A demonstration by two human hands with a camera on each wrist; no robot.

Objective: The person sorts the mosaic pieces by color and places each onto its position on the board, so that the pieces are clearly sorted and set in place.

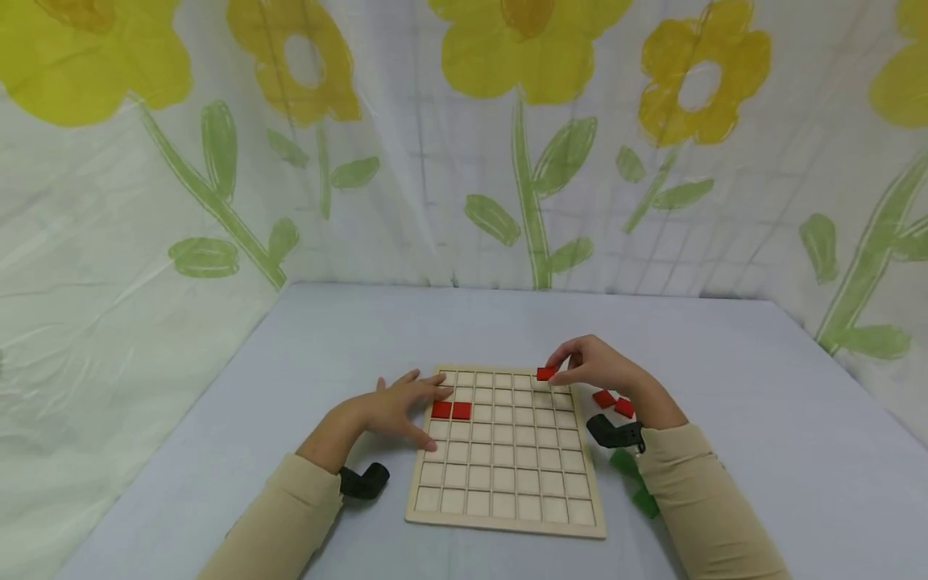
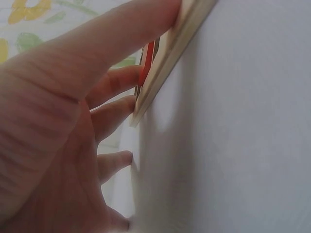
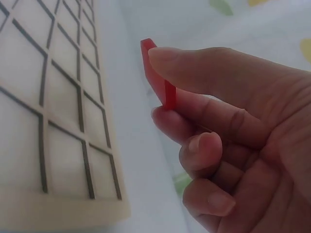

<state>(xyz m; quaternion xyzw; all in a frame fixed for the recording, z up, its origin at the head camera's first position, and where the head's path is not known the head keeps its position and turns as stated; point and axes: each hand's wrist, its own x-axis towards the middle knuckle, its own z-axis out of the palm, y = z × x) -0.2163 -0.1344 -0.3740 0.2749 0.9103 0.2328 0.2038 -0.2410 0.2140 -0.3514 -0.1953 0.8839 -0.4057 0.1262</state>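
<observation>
Flowered curtain [image 1: 406,234] is hanging behind the table [image 1: 348,342]. Grid board [image 1: 507,526] is lying flat on it. Left hand [image 1: 395,407] is spreading fingers wide at the board's left edge. Right hand [image 1: 598,362] is pinching a red tile [image 1: 545,374] between thumb and index, near the board's far right corner; remaining fingers are curling. Green pieces [image 1: 645,503], partly hidden, are lying right of the board. Two seated tiles [image 1: 461,411] are filling adjacent cells, third row from far edge, leftmost. Two loose tiles [image 1: 604,399], also red, are lying off the board's right side.
</observation>
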